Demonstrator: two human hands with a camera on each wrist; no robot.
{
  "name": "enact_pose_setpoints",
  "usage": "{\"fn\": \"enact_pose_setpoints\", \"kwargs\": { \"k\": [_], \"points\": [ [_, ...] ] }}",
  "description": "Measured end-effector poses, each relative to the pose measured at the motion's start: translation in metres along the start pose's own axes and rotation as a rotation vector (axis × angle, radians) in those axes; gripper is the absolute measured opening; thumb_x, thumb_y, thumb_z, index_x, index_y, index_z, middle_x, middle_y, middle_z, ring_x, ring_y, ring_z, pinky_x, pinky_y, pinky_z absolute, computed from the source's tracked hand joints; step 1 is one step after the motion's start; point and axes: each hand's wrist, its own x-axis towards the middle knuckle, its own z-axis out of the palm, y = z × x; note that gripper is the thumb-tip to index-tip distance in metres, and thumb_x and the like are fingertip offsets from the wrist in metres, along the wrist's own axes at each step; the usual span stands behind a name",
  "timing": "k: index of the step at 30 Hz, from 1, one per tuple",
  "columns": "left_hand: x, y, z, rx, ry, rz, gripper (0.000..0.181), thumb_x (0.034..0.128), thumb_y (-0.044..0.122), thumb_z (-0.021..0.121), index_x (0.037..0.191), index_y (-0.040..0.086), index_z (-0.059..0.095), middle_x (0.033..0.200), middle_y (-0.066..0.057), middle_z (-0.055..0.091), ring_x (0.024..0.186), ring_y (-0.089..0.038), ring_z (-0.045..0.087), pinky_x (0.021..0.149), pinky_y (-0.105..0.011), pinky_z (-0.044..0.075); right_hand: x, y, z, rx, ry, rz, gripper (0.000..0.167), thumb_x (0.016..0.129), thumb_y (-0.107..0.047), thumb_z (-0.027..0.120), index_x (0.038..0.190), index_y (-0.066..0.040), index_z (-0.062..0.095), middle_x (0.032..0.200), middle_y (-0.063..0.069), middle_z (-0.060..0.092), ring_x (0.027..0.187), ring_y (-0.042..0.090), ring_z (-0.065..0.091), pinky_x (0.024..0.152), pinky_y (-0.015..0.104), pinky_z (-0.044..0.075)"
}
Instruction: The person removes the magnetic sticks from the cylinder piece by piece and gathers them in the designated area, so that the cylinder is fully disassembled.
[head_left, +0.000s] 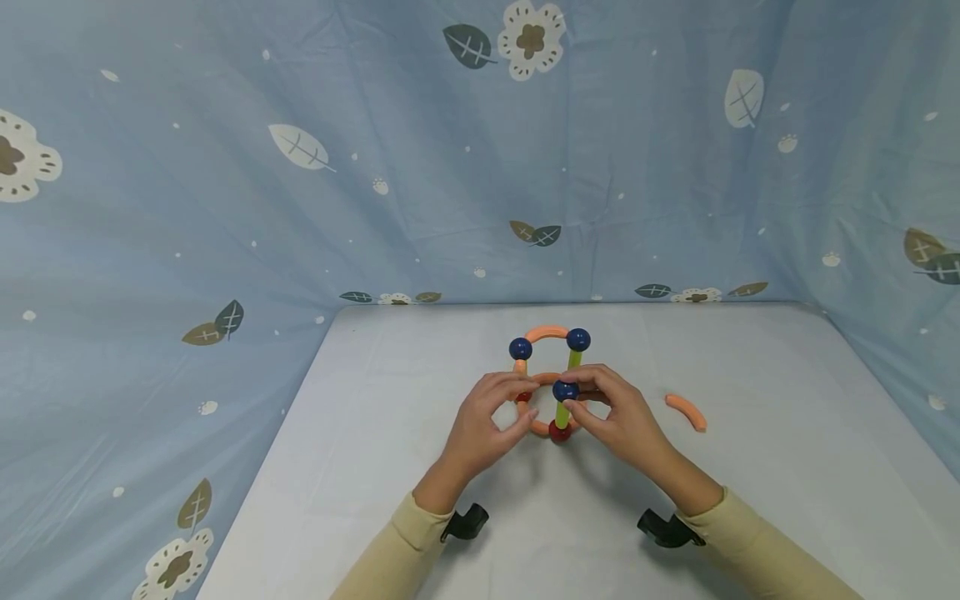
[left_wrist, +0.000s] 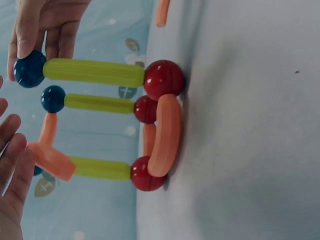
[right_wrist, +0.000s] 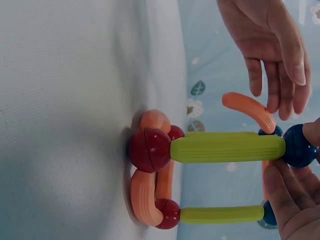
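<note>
Blue leaf-print cloth (head_left: 450,150) behind, white table (head_left: 360,483) below

Between the hands stands a ball-and-rod frame (left_wrist: 100,104): upright green rods (left_wrist: 95,72), red balls (left_wrist: 164,80) below, blue above. The right hand (head_left: 618,417) pinches the nearest blue ball (head_left: 566,391); the left hand (head_left: 478,427) is loosely spread beside an orange curve (left_wrist: 52,161) with one free end. I'd judge the upper ring (head_left: 546,332) is being joined; next calls for guiding that end to the pinched ball. A loose curve (head_left: 686,412) lies right of the right hand.

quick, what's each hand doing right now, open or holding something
Left hand: open, near an orange curved rod.
Right hand: closed, pinching the nearest blue ball.
</note>
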Motion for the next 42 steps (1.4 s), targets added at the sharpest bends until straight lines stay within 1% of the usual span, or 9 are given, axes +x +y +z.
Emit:
{"fn": "enact_pose_setpoints", "kwargs": {
  "k": [4,10,14,19,22,30,35,38,42],
  "points": [
    [-0.004,0.0,0.004,-0.021,-0.005,-0.002,0.032,0.0932,0.021,0.075,0.125,0.015,0.07,0.129,0.001,0.067,0.121,-0.016,0.059,0.102,-0.036,0.05,0.0,-0.001,0.0,0.003,0.0,0.001,0.041,0.088,0.002,0.077,0.125,-0.011,0.065,0.119,0.002,0.064,0.101,0.017,0.068,0.088,0.033,0.058],
    [-0.011,-0.002,0.012,-0.087,-0.033,-0.017,0.034,0.0931,0.014,0.074,0.127,0.012,0.069,0.128,-0.001,0.066,0.099,-0.022,0.067,0.09,-0.03,0.056,0.0,-0.001,-0.001,0.006,0.0,-0.004,0.041,0.088,0.002,0.077,0.125,-0.011,0.065,0.118,0.002,0.064,0.101,0.019,0.068,0.088,0.034,0.059],
    [-0.014,-0.001,0.017,-0.125,-0.052,-0.045,0.038,0.0914,0.009,0.076,0.128,0.013,0.067,0.127,-0.001,0.066,0.093,-0.025,0.069,0.089,-0.03,0.057,0.0,-0.001,-0.001,0.006,0.001,-0.004,0.041,0.088,0.001,0.077,0.125,-0.012,0.065,0.118,0.002,0.064,0.101,0.018,0.068,0.088,0.034,0.059],
    [-0.017,0.0,0.022,-0.146,-0.074,-0.126,0.038,0.092,0.011,0.077,0.129,0.012,0.067,0.125,-0.003,0.068,0.098,-0.027,0.07,0.089,-0.034,0.058,0.0,-0.001,-0.001,0.002,0.003,-0.005,0.039,0.09,-0.001,0.076,0.126,-0.012,0.065,0.119,0.002,0.064,0.101,0.018,0.068,0.088,0.033,0.059],
    [-0.019,-0.002,0.025,-0.131,-0.094,-0.167,0.038,0.094,0.016,0.075,0.131,0.012,0.066,0.126,-0.005,0.068,0.102,-0.024,0.07,0.091,-0.035,0.058,0.0,-0.001,-0.001,0.0,0.005,-0.004,0.039,0.09,-0.002,0.076,0.126,-0.012,0.065,0.119,0.002,0.064,0.101,0.018,0.068,0.088,0.033,0.058],
    [-0.025,-0.008,0.033,-0.103,-0.121,-0.183,0.039,0.0974,0.021,0.071,0.132,0.005,0.064,0.13,-0.006,0.067,0.104,-0.022,0.07,0.092,-0.034,0.057,-0.001,0.0,0.0,-0.008,0.004,-0.008,0.04,0.089,-0.001,0.077,0.126,-0.011,0.065,0.118,0.002,0.064,0.102,0.018,0.068,0.087,0.034,0.059],
    [-0.025,-0.012,0.04,-0.155,-0.155,-0.209,0.039,0.097,0.017,0.071,0.131,0.0,0.063,0.128,-0.011,0.067,0.107,-0.026,0.07,0.093,-0.031,0.056,-0.001,0.0,0.001,-0.001,0.002,-0.001,0.038,0.09,-0.002,0.076,0.126,-0.011,0.065,0.118,0.002,0.064,0.102,0.018,0.068,0.087,0.035,0.059],
    [-0.024,-0.013,0.045,-0.202,-0.154,-0.235,0.038,0.0959,0.013,0.072,0.13,-0.001,0.064,0.126,-0.013,0.068,0.11,-0.029,0.068,0.093,-0.03,0.056,-0.002,-0.001,0.001,0.012,-0.001,0.008,0.037,0.092,-0.005,0.075,0.126,-0.011,0.065,0.12,0.002,0.064,0.103,0.018,0.067,0.087,0.036,0.059],
    [-0.022,-0.014,0.05,-0.217,-0.14,-0.276,0.034,0.0949,0.014,0.074,0.127,0.004,0.067,0.123,-0.009,0.07,0.111,-0.023,0.069,0.091,-0.027,0.056,-0.003,-0.001,0.001,0.02,-0.002,0.015,0.035,0.093,-0.006,0.074,0.127,-0.012,0.065,0.121,0.002,0.064,0.103,0.018,0.067,0.088,0.036,0.059]
  ]
}}
